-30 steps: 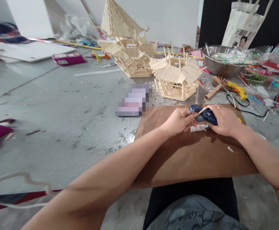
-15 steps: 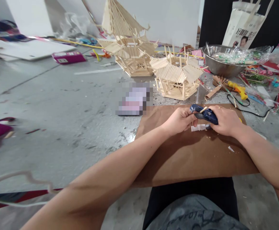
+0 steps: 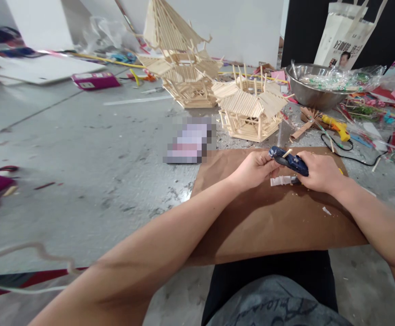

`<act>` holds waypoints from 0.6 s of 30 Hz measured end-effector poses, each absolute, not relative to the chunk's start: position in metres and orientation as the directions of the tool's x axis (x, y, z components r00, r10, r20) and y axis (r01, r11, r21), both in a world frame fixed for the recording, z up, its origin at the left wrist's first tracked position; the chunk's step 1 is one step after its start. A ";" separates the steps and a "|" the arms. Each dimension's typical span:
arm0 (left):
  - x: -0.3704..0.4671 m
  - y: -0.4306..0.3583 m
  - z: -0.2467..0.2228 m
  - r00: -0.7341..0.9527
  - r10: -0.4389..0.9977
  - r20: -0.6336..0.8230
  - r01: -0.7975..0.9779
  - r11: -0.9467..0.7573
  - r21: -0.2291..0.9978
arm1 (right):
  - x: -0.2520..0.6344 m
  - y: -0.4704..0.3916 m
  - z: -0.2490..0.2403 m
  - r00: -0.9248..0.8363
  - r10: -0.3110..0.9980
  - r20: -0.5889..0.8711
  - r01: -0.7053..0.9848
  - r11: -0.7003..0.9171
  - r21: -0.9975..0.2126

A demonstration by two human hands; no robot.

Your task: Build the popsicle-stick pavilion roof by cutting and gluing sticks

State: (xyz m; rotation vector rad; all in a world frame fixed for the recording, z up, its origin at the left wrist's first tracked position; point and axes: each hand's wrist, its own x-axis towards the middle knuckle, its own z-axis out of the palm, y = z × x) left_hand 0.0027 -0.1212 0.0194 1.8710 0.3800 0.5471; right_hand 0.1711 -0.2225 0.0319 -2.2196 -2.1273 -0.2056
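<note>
A dark blue hand tool with a curved, thick body (image 3: pixel 297 164) is gripped by my right hand (image 3: pixel 321 171), whose fingers wrap its right end. A short wooden stick (image 3: pixel 288 153) pokes up across the tool. My left hand (image 3: pixel 254 171) is closed at the tool's left end, with its fingertips pinched at the stick's lower end, which is mostly hidden. Just below the tool lies a white strip (image 3: pixel 280 180) with a grey end. Both hands are over a brown board (image 3: pixel 268 231).
A pale stick pavilion (image 3: pixel 251 106) and a taller stick tower (image 3: pixel 190 72) stand beyond the board. A blurred-out phone-like object (image 3: pixel 188 142) lies to the left. At right are a metal bowl (image 3: pixel 314 90), yellow glue gun (image 3: pixel 340 127) with a black cable, and scattered scraps.
The stick's visible end now points more steeply upward across the tool. Both hands stay in nearly the same place.
</note>
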 end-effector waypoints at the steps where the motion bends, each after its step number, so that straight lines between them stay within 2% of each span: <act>1: 0.003 -0.122 0.020 0.834 0.516 0.194 0.000 -0.353 0.936 | 0.170 -0.222 0.033 0.051 0.991 0.127 0.997 -0.058 0.054; 10: 0.009 -0.129 0.017 0.716 0.667 0.207 -0.058 -0.239 0.969 | 0.168 -0.219 0.033 0.088 0.984 0.156 0.995 -0.094 0.034; 14: 0.007 -0.129 0.016 0.713 0.669 0.209 0.003 -0.300 0.954 | 0.171 -0.218 0.030 0.029 0.982 0.184 0.999 -0.036 0.033; 18: 0.006 -0.127 0.015 0.758 0.638 0.131 0.003 -0.205 0.979 | 0.173 -0.219 0.030 -0.005 0.985 0.175 1.000 0.002 0.021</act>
